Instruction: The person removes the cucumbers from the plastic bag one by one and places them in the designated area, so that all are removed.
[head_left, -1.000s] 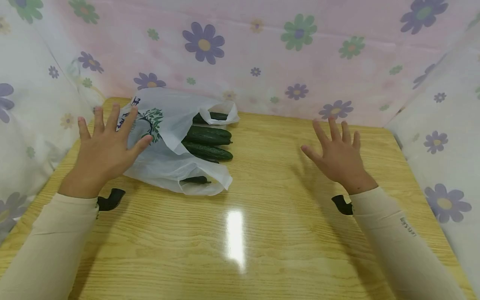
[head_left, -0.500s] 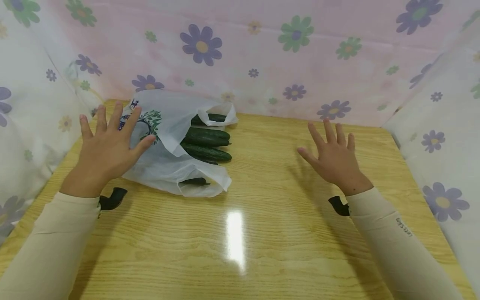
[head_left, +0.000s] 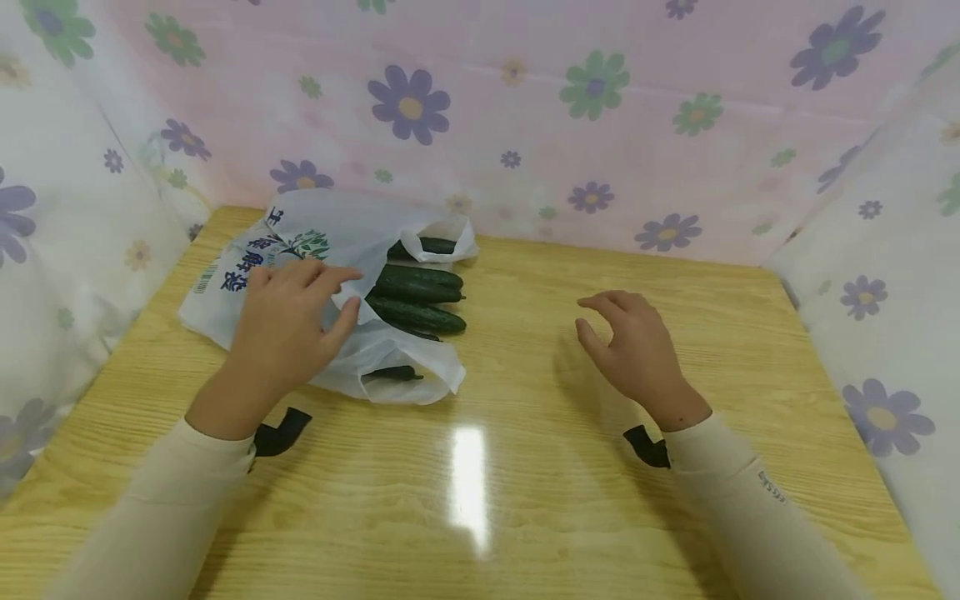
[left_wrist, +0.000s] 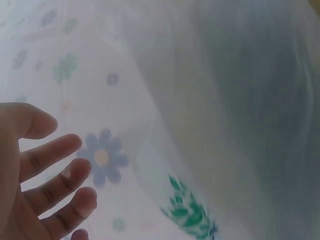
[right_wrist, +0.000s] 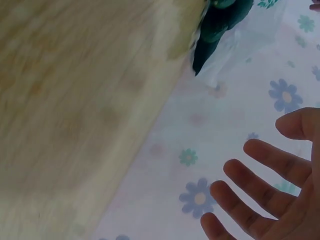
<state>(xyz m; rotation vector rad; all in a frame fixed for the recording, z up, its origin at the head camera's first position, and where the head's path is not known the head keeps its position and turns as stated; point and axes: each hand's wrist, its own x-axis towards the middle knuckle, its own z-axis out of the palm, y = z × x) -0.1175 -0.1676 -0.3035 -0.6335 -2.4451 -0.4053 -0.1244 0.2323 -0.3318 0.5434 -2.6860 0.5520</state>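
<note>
Head view: left hand [head_left: 288, 327] is covering part of the white bag [head_left: 337, 225] lying far left, contact unclear; right hand [head_left: 636, 346] is hanging well right of it. Fingers on both are bending loosely, apart, gripping nothing. Cucumbers [head_left: 416, 285] are poking from the bag's mouth; lifting its left end would risk rolling them out. Versus earlier: fingers are bending, not straight; hands are sitting closer together.
</note>
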